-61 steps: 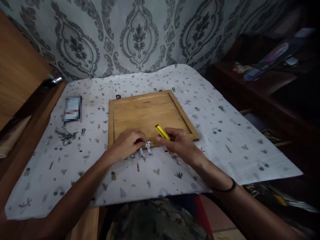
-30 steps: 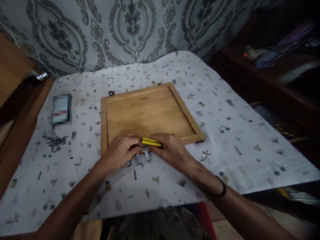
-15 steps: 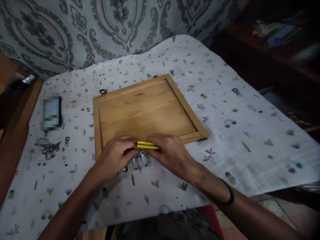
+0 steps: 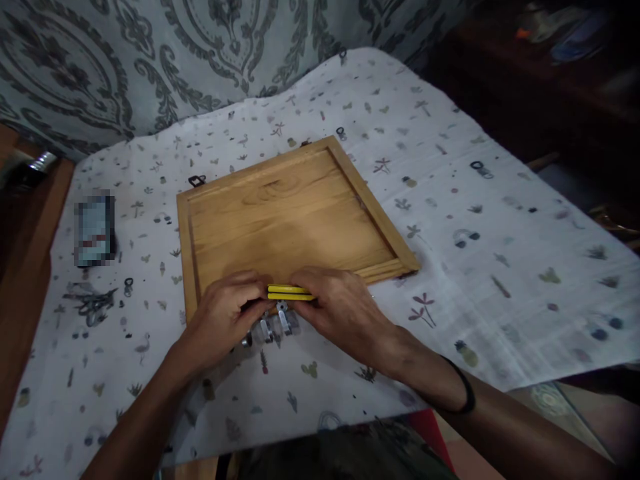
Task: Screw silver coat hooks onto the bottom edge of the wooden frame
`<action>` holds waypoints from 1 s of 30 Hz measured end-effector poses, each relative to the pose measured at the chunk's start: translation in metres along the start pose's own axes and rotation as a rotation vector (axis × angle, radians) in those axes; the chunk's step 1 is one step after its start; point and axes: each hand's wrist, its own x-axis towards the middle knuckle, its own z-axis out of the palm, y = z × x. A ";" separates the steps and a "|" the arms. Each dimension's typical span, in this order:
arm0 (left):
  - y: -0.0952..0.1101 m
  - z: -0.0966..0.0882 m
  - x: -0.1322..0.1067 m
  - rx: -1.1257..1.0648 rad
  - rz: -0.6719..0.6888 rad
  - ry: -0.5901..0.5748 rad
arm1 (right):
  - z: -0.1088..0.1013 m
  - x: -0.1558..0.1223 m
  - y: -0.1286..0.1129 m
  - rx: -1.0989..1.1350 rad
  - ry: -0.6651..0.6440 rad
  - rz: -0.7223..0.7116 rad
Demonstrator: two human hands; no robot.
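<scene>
My right hand (image 4: pixel 333 300) is closed round a yellow tool handle (image 4: pixel 287 293) with a dark line along its length; the rest of the tool is mostly hidden by the fingers. At the handle's left end, my left hand (image 4: pixel 235 303) is pinched shut, and what lies between its fingertips is hidden. Both hands rest over the near edge of a framed wooden board (image 4: pixel 280 220) lying on the table. Below the fingers, small silver metal hooks (image 4: pixel 284 321) stick out along that edge, partly covered by my left hand.
A patterned white cloth (image 4: pixel 500 267) covers the table. On the left lie a phone (image 4: pixel 95 230) and a loose pile of small metal pieces (image 4: pixel 93 301). Dark loops (image 4: pixel 197 181) show at the board's far edge. A patterned curtain (image 4: pixel 225 40) hangs behind.
The view has shifted slightly, so the board and phone sit a little further left. Both hands keep about the same pose at the board's near edge, the yellow handle still between them.
</scene>
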 end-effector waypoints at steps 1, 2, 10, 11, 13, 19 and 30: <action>0.000 0.000 0.000 0.000 0.001 0.001 | 0.000 0.000 0.000 0.002 0.004 -0.005; 0.000 0.000 0.000 0.000 0.003 0.004 | 0.001 0.000 0.000 0.004 0.008 -0.009; 0.000 0.001 -0.001 -0.043 -0.001 0.018 | -0.002 -0.001 0.002 0.098 0.008 0.035; 0.000 0.001 -0.001 -0.061 -0.007 0.013 | -0.003 -0.001 0.003 0.142 0.030 0.039; 0.000 0.000 -0.001 -0.084 -0.023 0.002 | -0.005 -0.002 0.005 0.244 0.104 0.049; 0.001 0.001 -0.002 -0.071 -0.037 0.009 | -0.017 -0.010 0.003 0.432 0.418 0.097; -0.001 0.002 -0.002 -0.046 -0.055 0.014 | -0.013 -0.021 -0.001 0.577 0.579 -0.159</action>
